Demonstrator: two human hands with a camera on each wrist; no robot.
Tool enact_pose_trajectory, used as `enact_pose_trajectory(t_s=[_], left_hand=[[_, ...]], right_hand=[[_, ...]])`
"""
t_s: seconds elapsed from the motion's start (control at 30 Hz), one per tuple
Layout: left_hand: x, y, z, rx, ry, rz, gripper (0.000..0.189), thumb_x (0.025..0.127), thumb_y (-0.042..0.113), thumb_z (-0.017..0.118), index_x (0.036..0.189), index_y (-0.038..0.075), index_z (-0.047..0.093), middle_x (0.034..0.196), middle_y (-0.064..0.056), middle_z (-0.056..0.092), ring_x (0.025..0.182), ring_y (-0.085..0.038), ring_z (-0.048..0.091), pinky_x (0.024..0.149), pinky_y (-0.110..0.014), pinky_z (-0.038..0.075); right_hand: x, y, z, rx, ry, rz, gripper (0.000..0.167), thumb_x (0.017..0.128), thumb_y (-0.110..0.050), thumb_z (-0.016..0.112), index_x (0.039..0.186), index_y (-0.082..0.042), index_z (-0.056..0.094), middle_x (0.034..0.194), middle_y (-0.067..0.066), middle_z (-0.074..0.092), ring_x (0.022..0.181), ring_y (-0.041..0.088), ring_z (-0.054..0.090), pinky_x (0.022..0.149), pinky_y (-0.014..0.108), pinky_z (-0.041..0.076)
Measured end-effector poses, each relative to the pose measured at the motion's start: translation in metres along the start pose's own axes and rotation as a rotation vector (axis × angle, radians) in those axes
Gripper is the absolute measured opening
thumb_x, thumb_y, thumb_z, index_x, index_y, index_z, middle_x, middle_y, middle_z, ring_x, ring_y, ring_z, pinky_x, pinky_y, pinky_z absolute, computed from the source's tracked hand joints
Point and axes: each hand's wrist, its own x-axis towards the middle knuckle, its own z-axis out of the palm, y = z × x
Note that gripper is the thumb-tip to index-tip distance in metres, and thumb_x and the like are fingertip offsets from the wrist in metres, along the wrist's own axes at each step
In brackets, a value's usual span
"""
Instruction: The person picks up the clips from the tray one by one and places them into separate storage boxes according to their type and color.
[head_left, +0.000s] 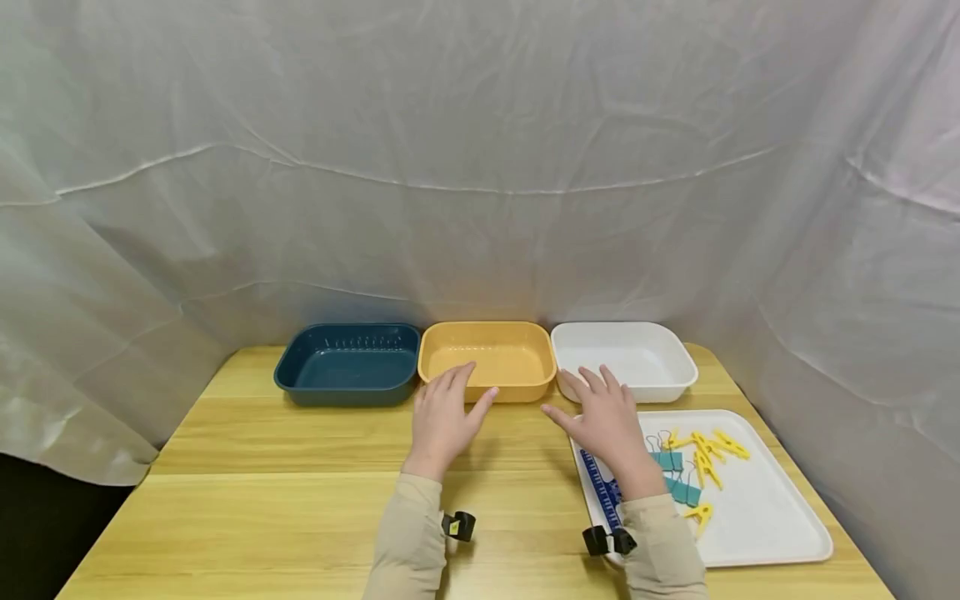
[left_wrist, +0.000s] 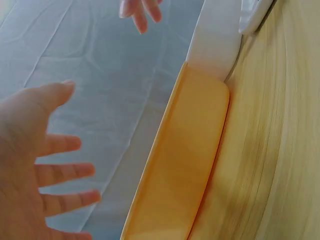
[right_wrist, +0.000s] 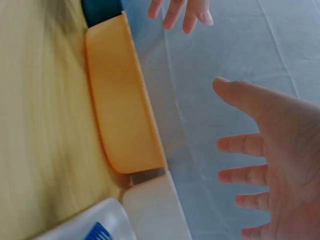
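Note:
My left hand hovers in front of the yellow bin, fingers spread and nothing held. In the left wrist view the left hand has its thumb and fingers apart. My right hand hangs over the near edge of the white bin and the tray's far left corner, also holding nothing. The right wrist view shows the right hand with fingers extended. Beneath the right forearm lies a white tray with teal binder clips, yellow clothespins and a blue ruler-like strip, partly hidden by the arm.
A dark blue bin stands left of the yellow one; the three bins form a row at the back of the wooden table. Grey-white cloth hangs behind them and along the sides.

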Motion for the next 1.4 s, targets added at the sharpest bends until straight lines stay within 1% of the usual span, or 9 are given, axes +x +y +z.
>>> enact_pose_trajectory(t_s=[0.13, 0.27, 0.47, 0.63, 0.73, 0.93, 1.07, 1.23, 1.4], left_hand=[[0.001, 0.004, 0.002, -0.056, 0.158, 0.091, 0.046, 0.095, 0.049, 0.056, 0.126, 0.016, 0.066, 0.116, -0.005, 0.072, 0.104, -0.025, 0.069, 0.09, -0.044, 0.054], [0.002, 0.009, 0.005, -0.113, 0.283, 0.179, 0.03, 0.095, 0.036, 0.061, 0.109, 0.013, 0.073, 0.092, -0.002, 0.076, 0.081, -0.018, 0.071, 0.071, -0.033, 0.057], [0.001, 0.019, 0.013, -0.213, 0.359, 0.27, 0.017, 0.094, 0.024, 0.063, 0.092, 0.012, 0.075, 0.074, 0.002, 0.072, 0.064, -0.011, 0.066, 0.059, -0.021, 0.053], [-0.001, 0.029, 0.023, -0.214, 0.415, 0.355, 0.015, 0.093, 0.021, 0.063, 0.085, 0.013, 0.073, 0.067, 0.005, 0.067, 0.057, -0.006, 0.061, 0.056, -0.018, 0.049], [-0.004, 0.035, 0.029, -0.196, 0.416, 0.383, 0.016, 0.093, 0.022, 0.063, 0.083, 0.014, 0.073, 0.066, 0.006, 0.067, 0.057, -0.005, 0.061, 0.057, -0.019, 0.049], [-0.01, 0.048, 0.042, -0.162, 0.374, 0.41, 0.018, 0.093, 0.025, 0.06, 0.082, 0.017, 0.072, 0.067, 0.01, 0.067, 0.059, -0.002, 0.059, 0.057, -0.016, 0.045], [-0.015, 0.056, 0.051, -0.131, 0.351, 0.435, 0.016, 0.092, 0.026, 0.061, 0.083, 0.019, 0.072, 0.067, 0.012, 0.066, 0.059, -0.001, 0.058, 0.056, -0.015, 0.042], [-0.021, 0.067, 0.061, -0.108, 0.32, 0.48, 0.011, 0.089, 0.026, 0.065, 0.082, 0.021, 0.072, 0.066, 0.015, 0.065, 0.059, -0.001, 0.059, 0.057, -0.018, 0.045], [-0.03, 0.075, 0.071, -0.048, 0.247, 0.499, 0.013, 0.088, 0.032, 0.065, 0.081, 0.023, 0.07, 0.066, 0.016, 0.064, 0.063, -0.002, 0.058, 0.061, -0.018, 0.042]], right_hand=[[0.0, 0.005, -0.011, -0.005, 0.041, -0.003, 0.066, 0.089, -0.058, 0.059, 0.136, -0.012, 0.057, 0.141, 0.019, 0.054, 0.138, 0.045, 0.037, 0.108, 0.069, 0.03], [-0.002, 0.011, -0.024, 0.026, 0.087, 0.003, 0.061, 0.09, -0.055, 0.061, 0.132, -0.011, 0.061, 0.135, 0.018, 0.059, 0.133, 0.045, 0.045, 0.104, 0.065, 0.036], [-0.009, 0.021, -0.045, 0.077, 0.16, 0.013, 0.052, 0.091, -0.045, 0.063, 0.127, -0.008, 0.063, 0.129, 0.019, 0.063, 0.125, 0.043, 0.052, 0.102, 0.063, 0.038], [-0.015, 0.028, -0.061, 0.119, 0.195, 0.053, 0.052, 0.093, -0.047, 0.06, 0.127, -0.007, 0.062, 0.13, 0.02, 0.062, 0.124, 0.044, 0.05, 0.101, 0.064, 0.037], [-0.02, 0.034, -0.069, 0.128, 0.217, 0.078, 0.053, 0.094, -0.048, 0.058, 0.127, -0.006, 0.061, 0.131, 0.021, 0.06, 0.124, 0.044, 0.05, 0.101, 0.063, 0.038], [-0.029, 0.05, -0.083, 0.147, 0.259, 0.126, 0.053, 0.095, -0.046, 0.058, 0.128, -0.005, 0.06, 0.13, 0.024, 0.059, 0.122, 0.045, 0.05, 0.097, 0.063, 0.04], [-0.033, 0.062, -0.091, 0.169, 0.242, 0.178, 0.056, 0.096, -0.047, 0.055, 0.131, -0.004, 0.058, 0.133, 0.026, 0.056, 0.124, 0.049, 0.045, 0.098, 0.068, 0.035], [-0.039, 0.079, -0.097, 0.189, 0.215, 0.266, 0.06, 0.097, -0.049, 0.051, 0.135, -0.002, 0.054, 0.136, 0.028, 0.051, 0.127, 0.05, 0.042, 0.101, 0.069, 0.032], [-0.046, 0.097, -0.1, 0.22, 0.233, 0.309, 0.059, 0.098, -0.046, 0.051, 0.136, 0.0, 0.053, 0.136, 0.029, 0.052, 0.127, 0.05, 0.043, 0.101, 0.068, 0.032]])
